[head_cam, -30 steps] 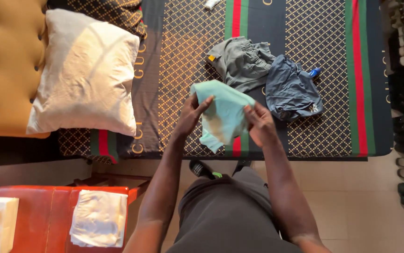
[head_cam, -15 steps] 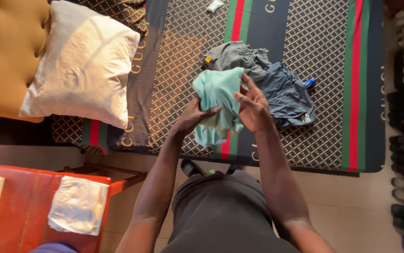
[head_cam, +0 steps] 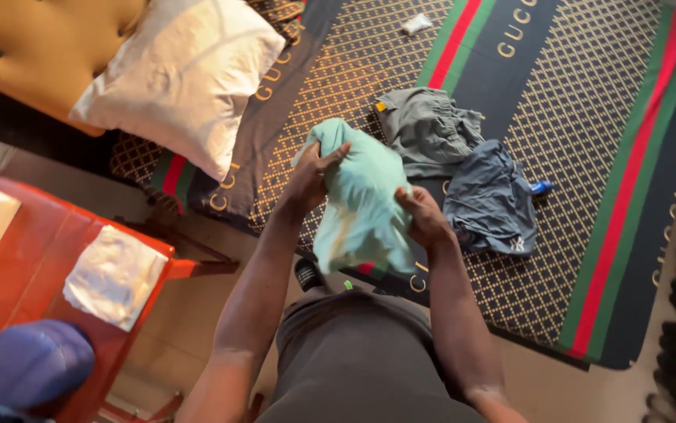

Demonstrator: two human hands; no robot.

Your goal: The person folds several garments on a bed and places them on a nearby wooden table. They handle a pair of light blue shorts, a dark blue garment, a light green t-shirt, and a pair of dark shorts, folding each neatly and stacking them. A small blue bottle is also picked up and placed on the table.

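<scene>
I see both my bare forearms stretched forward and slightly raised. My left hand (head_cam: 316, 174) is higher, fingers curled closed in a grip. My right hand (head_cam: 422, 217) sits lower and near it, fingers pinched shut.

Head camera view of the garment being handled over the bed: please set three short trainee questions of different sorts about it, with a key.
1. True or false: both the left hand and the right hand grip the light green garment.
2. Multiple choice: which lies on the patterned bedspread nearest the right hand? A) the white pillow B) the dark blue garment C) the blue cap
3. Fill in: the folded white cloth lies on a ____-coloured table.

Key: 1 true; 2 B; 3 red.
</scene>
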